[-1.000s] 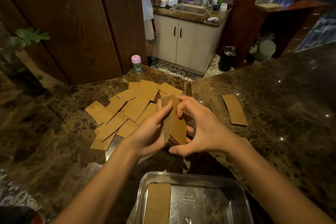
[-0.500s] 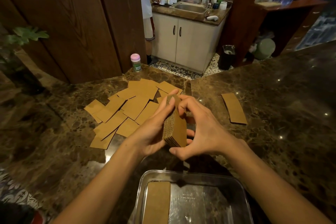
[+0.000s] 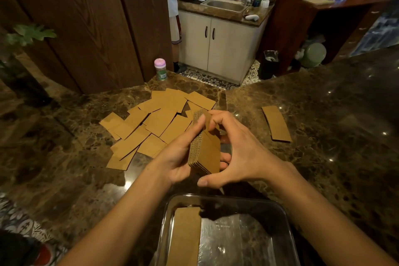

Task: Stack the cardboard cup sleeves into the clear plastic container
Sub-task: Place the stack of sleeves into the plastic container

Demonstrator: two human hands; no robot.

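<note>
Bundle of flat brown cardboard cup sleeves [image 3: 205, 153], held on edge above the dark marble desk [image 3: 323, 136], long axis pointing away from the clear rectangular plastic container [image 3: 287, 222]. Left hand [image 3: 179, 157] closed against the bundle's left face; right hand [image 3: 239, 153] curled over its far end and right face, thumb below. Both hands just beyond the container's far rim, about equally near. One brown sleeve [image 3: 185, 235] lying flat inside the container, at its left side, long axis matching the bundle's. Loose brown sleeves [image 3: 151, 127] scattered farther from the container, beyond and left of the hands; single sleeve [image 3: 276, 124] beyond and right. Probable next move: bundle drawn back and lowered flat, no turn needed.
</note>
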